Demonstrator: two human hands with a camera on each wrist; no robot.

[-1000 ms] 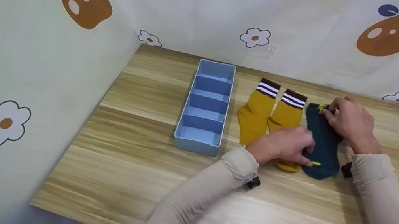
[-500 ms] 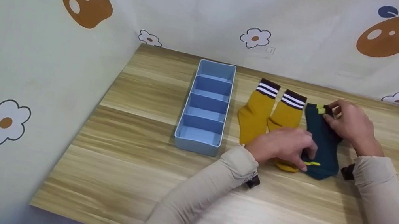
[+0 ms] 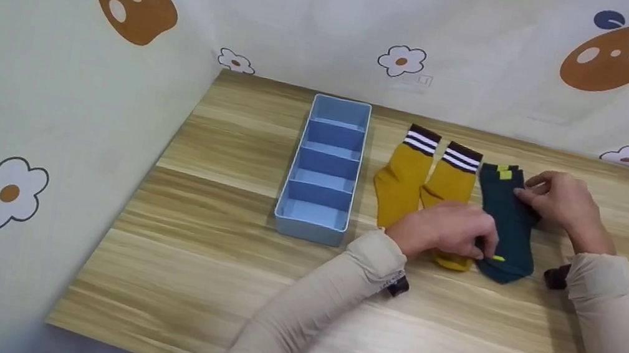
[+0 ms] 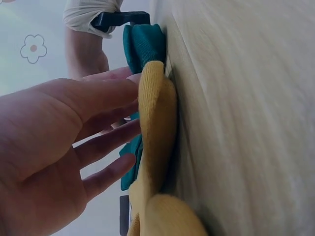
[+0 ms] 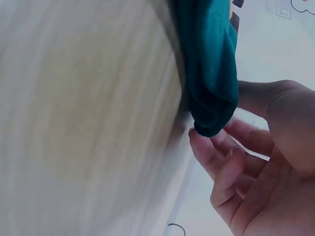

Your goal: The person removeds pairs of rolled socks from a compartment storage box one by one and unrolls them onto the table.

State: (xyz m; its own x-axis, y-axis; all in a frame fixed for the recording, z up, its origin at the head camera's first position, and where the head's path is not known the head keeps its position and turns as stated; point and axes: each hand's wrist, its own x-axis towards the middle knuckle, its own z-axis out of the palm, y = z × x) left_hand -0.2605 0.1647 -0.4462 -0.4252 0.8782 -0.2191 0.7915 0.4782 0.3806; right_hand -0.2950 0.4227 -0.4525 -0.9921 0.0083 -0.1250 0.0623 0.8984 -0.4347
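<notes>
In the head view a pair of dark green socks (image 3: 506, 222) with yellow marks lies flat, one over the other. My left hand (image 3: 453, 227) reaches over the yellow socks (image 3: 402, 178), its fingertips at the green socks' toe end. In the left wrist view the left hand's fingers (image 4: 106, 142) look extended behind the yellow fabric, with no grip visible. My right hand (image 3: 566, 204) is at the green socks' right edge below the cuffs, thumb against the fabric. The right wrist view shows its loosely bent fingers (image 5: 206, 150) beside the green fabric (image 5: 211, 78); a firm pinch is not visible.
A light blue divided box (image 3: 312, 232) with several compartments in a row stands left of the socks. The wooden table (image 3: 200, 259) meets a patterned wall covering (image 3: 325, 27) at the back and left.
My right hand has left the green socks' cuffs and moved down and right along their edge. The cuffs now show side by side with their yellow tags. My left fingers shifted slightly at the toe.
</notes>
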